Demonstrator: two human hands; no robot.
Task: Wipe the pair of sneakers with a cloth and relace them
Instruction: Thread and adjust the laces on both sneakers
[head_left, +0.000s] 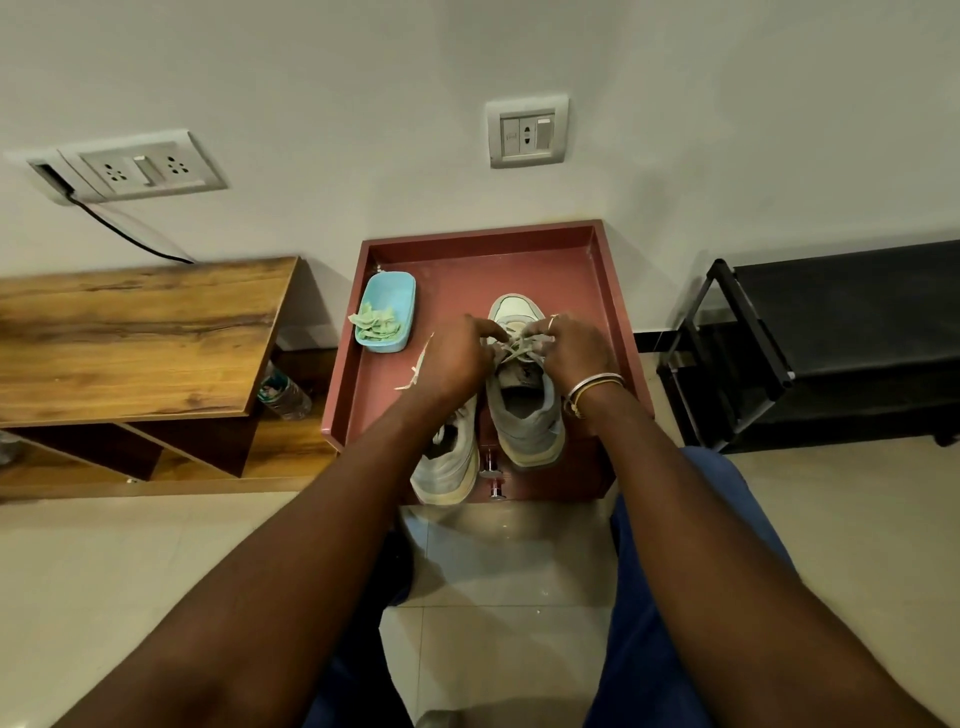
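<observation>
Both left hand (457, 358) and right hand (576, 348) pinch lace (519, 347); left sneaker (451, 465) toe hidden.

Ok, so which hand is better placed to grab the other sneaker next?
Probably left. The other sneaker lies under the left forearm, close to the left hand; the right hand, also pinching the laces, sits beyond the sneaker being laced and would have to cross it.

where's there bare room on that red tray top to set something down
Barest: the back of the red tray top, between the blue tub, the far rim and the right sneaker. A thin strip runs along the right rim. Crowded middle: left hand and right hand on the laces, left sneaker close by. Also bare: the wooden table at left.
</observation>
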